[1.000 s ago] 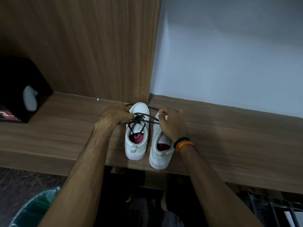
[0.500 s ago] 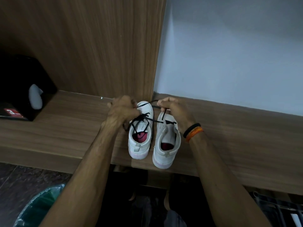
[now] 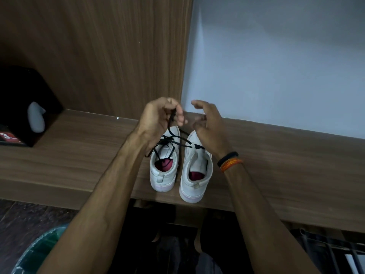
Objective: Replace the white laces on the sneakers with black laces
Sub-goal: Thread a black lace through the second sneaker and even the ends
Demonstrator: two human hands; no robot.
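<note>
Two white sneakers stand side by side on the wooden shelf [image 3: 276,165], heels toward me. The left sneaker [image 3: 163,173] carries a black lace [image 3: 171,141] threaded loosely across its eyelets. The right sneaker [image 3: 195,175] shows only a short bit of black at its tongue. My left hand [image 3: 158,117] is raised above the left sneaker's toe and pinches the black lace ends, which hang down to the shoe. My right hand [image 3: 207,123] hovers over the right sneaker's toe, fingers spread and blurred, holding nothing that I can see. No white laces are visible.
A black box [image 3: 21,107] with a pale object on its front sits at the shelf's left end. A wooden panel [image 3: 98,56] and a pale wall [image 3: 276,66] rise behind. A green bin [image 3: 37,254] stands on the floor at lower left, a wire rack [image 3: 331,252] at lower right.
Both hands rose from the sneakers' toes. My left hand gathered the lace ends and lifted them. My right hand let go of the lace and opened.
</note>
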